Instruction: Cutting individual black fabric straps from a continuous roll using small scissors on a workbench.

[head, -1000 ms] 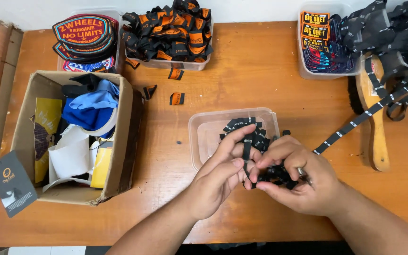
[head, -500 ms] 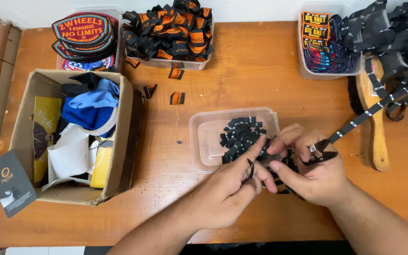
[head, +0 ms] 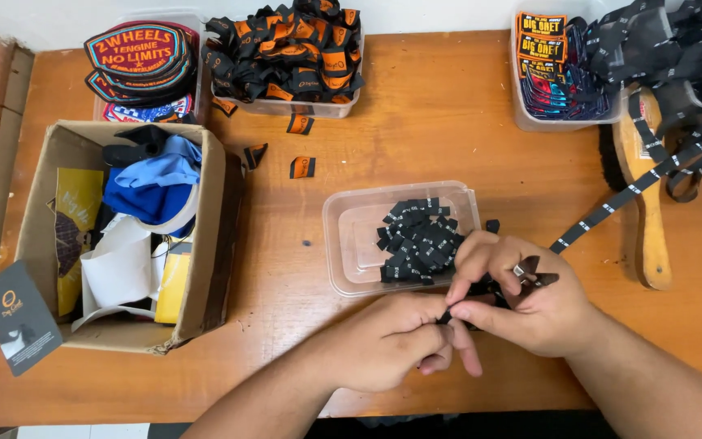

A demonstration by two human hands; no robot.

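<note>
Low in the frame, right of centre, my left hand curls closed, its fingertips pinching the end of a black label strip. My right hand grips the same strip just beside it, thumb and forefinger closed on it. The strip runs up and right toward the tangled pile of black tape in the upper right corner. Just above my hands sits a clear plastic tray holding small cut black labels.
</note>
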